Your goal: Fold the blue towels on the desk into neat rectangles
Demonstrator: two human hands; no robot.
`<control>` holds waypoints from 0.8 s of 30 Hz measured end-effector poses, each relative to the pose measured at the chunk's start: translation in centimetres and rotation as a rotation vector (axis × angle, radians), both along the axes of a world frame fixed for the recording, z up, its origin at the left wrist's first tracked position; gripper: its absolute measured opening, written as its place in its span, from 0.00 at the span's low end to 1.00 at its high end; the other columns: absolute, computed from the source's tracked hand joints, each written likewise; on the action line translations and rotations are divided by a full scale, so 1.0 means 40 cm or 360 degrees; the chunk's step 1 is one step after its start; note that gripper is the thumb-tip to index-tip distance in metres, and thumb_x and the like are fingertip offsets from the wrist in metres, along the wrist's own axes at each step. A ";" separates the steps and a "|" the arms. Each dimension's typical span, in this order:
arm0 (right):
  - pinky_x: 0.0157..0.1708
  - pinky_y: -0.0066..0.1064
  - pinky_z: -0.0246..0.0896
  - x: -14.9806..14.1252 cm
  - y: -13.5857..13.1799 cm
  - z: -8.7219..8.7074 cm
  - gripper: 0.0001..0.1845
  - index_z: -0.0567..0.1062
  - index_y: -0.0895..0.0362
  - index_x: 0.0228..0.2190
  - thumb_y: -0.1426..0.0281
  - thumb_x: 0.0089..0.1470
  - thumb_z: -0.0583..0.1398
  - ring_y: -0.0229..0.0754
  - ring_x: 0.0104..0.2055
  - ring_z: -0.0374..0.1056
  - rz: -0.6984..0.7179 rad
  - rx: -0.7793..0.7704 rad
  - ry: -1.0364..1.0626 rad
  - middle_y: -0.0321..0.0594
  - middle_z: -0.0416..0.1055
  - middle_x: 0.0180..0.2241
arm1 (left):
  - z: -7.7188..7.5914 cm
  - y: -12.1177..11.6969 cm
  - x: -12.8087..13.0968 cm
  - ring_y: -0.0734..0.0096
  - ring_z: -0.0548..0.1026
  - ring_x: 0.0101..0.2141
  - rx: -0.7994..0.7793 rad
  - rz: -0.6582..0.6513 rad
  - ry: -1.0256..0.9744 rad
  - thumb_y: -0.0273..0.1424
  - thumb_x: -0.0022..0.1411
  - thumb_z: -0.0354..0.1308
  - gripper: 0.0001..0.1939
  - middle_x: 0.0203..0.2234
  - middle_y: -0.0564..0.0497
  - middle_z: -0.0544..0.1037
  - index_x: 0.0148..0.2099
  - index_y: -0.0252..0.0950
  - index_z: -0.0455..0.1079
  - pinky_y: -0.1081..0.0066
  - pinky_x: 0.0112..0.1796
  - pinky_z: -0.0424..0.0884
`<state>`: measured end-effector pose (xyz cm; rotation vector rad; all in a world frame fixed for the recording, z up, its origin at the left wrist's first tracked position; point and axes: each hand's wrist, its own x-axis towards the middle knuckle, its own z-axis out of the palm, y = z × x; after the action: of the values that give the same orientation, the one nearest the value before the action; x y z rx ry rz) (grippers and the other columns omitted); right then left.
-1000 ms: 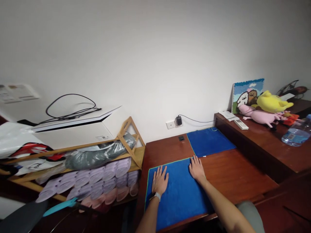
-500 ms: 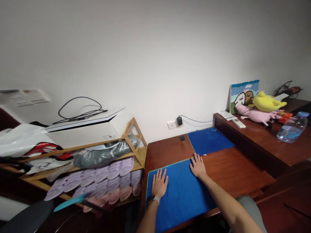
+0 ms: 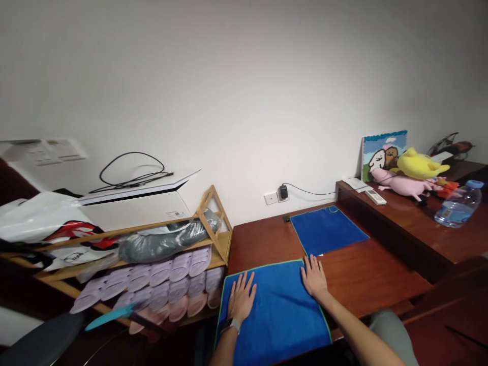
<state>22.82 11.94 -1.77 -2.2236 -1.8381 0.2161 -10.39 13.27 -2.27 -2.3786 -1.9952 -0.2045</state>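
Observation:
A blue cloth with a green edge [image 3: 278, 305] lies spread at the front of the brown wooden desk [image 3: 263, 239], with a few soft creases. My left hand [image 3: 241, 297] rests flat near its upper left part, fingers stretched out, a watch on the wrist. At its upper right corner lies my right hand [image 3: 314, 277], palm down with fingers apart. Farther back is a second blue cloth [image 3: 328, 229], flat on the desk, just beyond my right fingertips. The near edge of the front cloth runs out of view.
A wooden rack [image 3: 224, 239] holding purple slippers [image 3: 163, 274] and a white box [image 3: 137, 211] stands left. On the raised shelf at right are a water bottle [image 3: 459, 203], plush toys [image 3: 404, 183] and a remote [image 3: 375, 196]. A black charger [image 3: 283, 191] is plugged into the wall.
Both hands and the front cloth have moved toward me, with the left hand shifting slightly left. The front cloth's right edge now shows. The back cloth has shifted slightly and lies flatter.

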 end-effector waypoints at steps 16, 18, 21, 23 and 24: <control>0.73 0.46 0.40 0.183 -0.073 0.029 0.32 0.70 0.56 0.65 0.61 0.70 0.42 0.49 0.73 0.51 0.0072 0.0225 0.0110 0.45 0.61 0.70 | 0.068 -0.197 0.070 0.59 0.59 0.71 0.0150 -0.0222 -0.0196 0.41 0.76 0.42 0.27 0.71 0.53 0.63 0.73 0.48 0.60 0.51 0.69 0.58; 0.73 0.45 0.41 0.195 -0.090 0.023 0.32 0.69 0.55 0.65 0.59 0.70 0.42 0.48 0.74 0.51 0.0185 0.0243 0.0147 0.43 0.61 0.70 | 0.039 -0.258 0.089 0.59 0.60 0.70 0.0135 -0.0290 -0.0242 0.44 0.74 0.45 0.27 0.71 0.58 0.63 0.73 0.54 0.60 0.52 0.68 0.62; 0.73 0.47 0.43 0.154 -0.145 0.019 0.31 0.69 0.52 0.66 0.57 0.71 0.43 0.47 0.73 0.52 0.0382 0.0240 0.0252 0.41 0.61 0.70 | -0.028 -0.336 0.050 0.55 0.64 0.68 0.0109 -0.0255 -0.0262 0.47 0.69 0.53 0.29 0.69 0.60 0.66 0.71 0.60 0.61 0.51 0.67 0.66; 0.71 0.47 0.48 0.112 -0.198 0.020 0.30 0.70 0.49 0.65 0.57 0.71 0.43 0.48 0.71 0.57 0.0447 0.0259 0.0363 0.42 0.65 0.68 | -0.068 -0.383 -0.013 0.50 0.68 0.65 0.0170 -0.0091 -0.0284 0.48 0.65 0.58 0.33 0.66 0.58 0.71 0.71 0.63 0.61 0.47 0.64 0.69; 0.70 0.47 0.52 0.095 -0.228 0.021 0.29 0.72 0.48 0.63 0.57 0.72 0.43 0.49 0.69 0.61 0.0476 0.0282 0.0426 0.43 0.68 0.66 | -0.081 -0.405 -0.047 0.47 0.70 0.64 0.0226 0.0025 -0.0302 0.49 0.63 0.59 0.35 0.64 0.57 0.73 0.71 0.64 0.60 0.45 0.62 0.71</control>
<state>26.62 2.82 -0.95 -1.7065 -1.9456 0.3701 -12.28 -2.95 -5.50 -2.3326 -1.9972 -0.5716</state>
